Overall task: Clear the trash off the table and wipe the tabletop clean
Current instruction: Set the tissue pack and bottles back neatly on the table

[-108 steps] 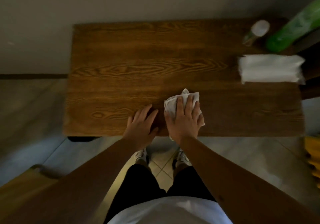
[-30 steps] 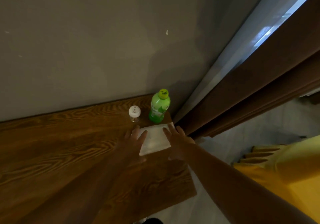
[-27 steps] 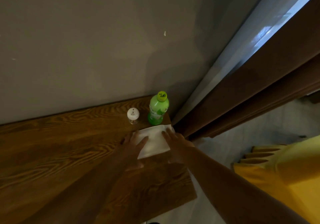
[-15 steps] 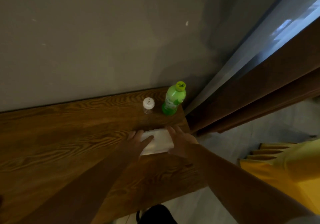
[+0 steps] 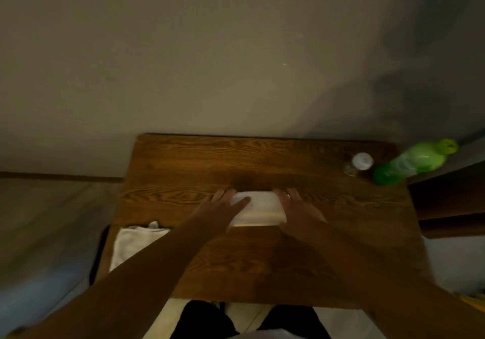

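A white tissue pack [image 5: 259, 209] lies near the middle of the wooden table [image 5: 262, 257]. My left hand [image 5: 223, 205] holds its left end and my right hand [image 5: 299, 210] holds its right end, fingers flat along the sides. A crumpled white wipe cloth [image 5: 133, 241] rests at the table's front left corner, partly under my left forearm. The frame is blurred.
A green bottle [image 5: 412, 163] and a small clear jar with a white lid [image 5: 360, 163] stand at the back right corner. A grey wall runs behind the table. A dark wooden panel [image 5: 451, 202] stands to the right. My legs show below the front edge.
Both hands have slid the tissue pack from the back right corner, near the bottle, to the table's middle. My view has swung back left. The cloth my right hand wiped with now lies at the front left.
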